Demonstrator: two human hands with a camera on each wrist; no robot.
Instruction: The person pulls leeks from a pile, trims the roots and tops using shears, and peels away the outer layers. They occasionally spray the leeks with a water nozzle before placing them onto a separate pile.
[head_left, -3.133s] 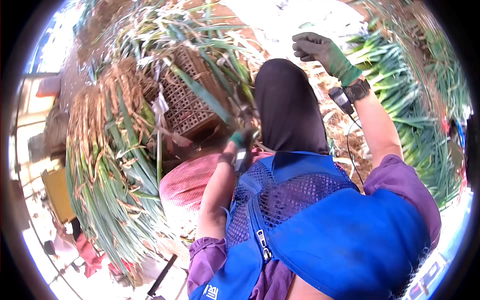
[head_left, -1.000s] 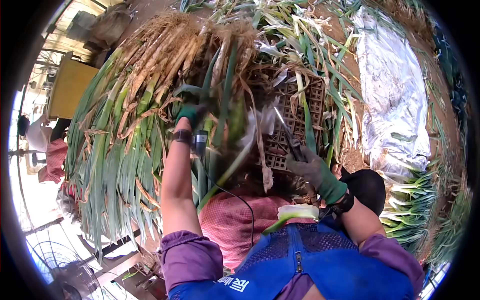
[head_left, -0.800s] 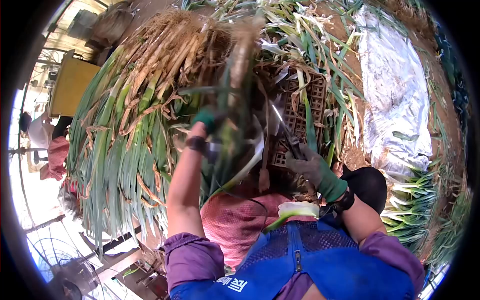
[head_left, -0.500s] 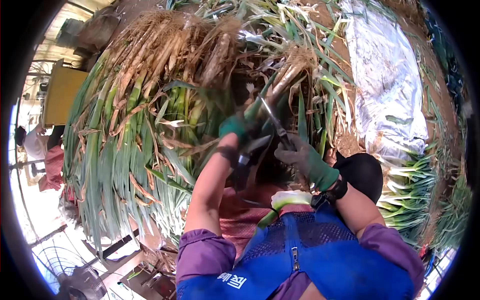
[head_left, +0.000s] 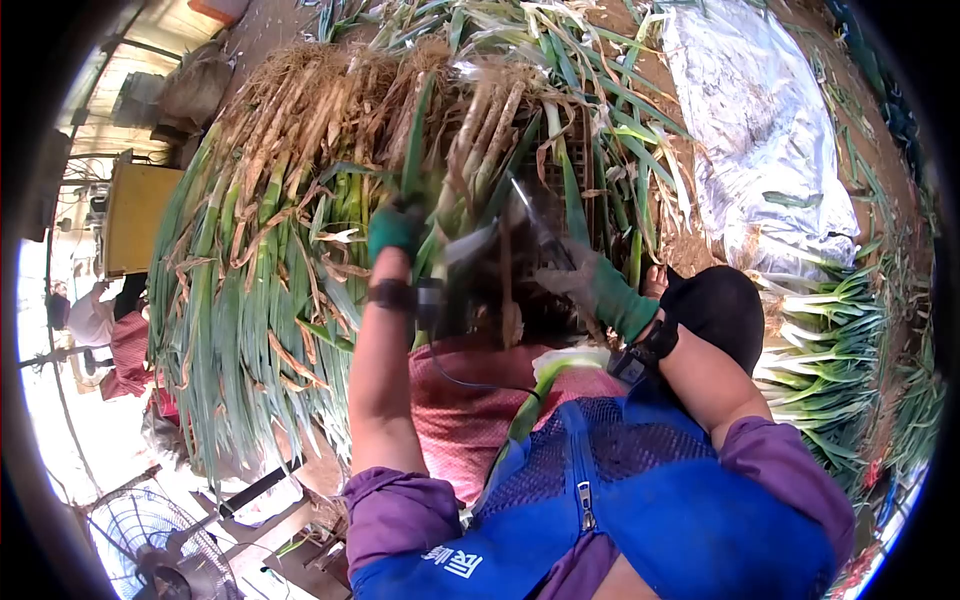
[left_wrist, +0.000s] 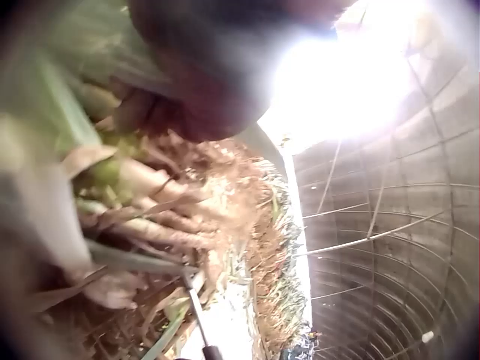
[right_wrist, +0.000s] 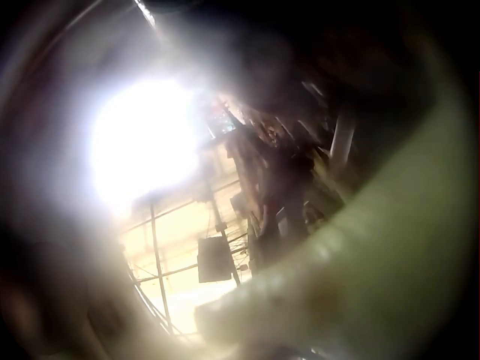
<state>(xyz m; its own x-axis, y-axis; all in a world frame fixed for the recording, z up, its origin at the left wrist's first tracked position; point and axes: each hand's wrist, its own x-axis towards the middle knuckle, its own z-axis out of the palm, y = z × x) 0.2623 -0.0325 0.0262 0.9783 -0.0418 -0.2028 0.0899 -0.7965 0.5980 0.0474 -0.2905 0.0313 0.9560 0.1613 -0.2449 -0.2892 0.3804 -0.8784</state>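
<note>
Vest (head_left: 660, 500), just one, blue, fills the bottom of the frame; above it one pale-ended leek (head_left: 575, 357) lies across one red mesh sack (head_left: 450, 400). Right of centre, the one right hand (head_left: 600, 288) grips one knife (head_left: 528, 208), its blade slanting up-left. Left of that, the one left hand (head_left: 395, 230) is among rooted leeks (head_left: 270, 230), too many to count; blur hides whether its fingers clamp any. Beyond: one leek stack (head_left: 815, 340) at right, one white sheet (head_left: 750, 130) upper right, one fan (head_left: 160, 545) lower left, one yellow box (head_left: 145, 220) upper left
</note>
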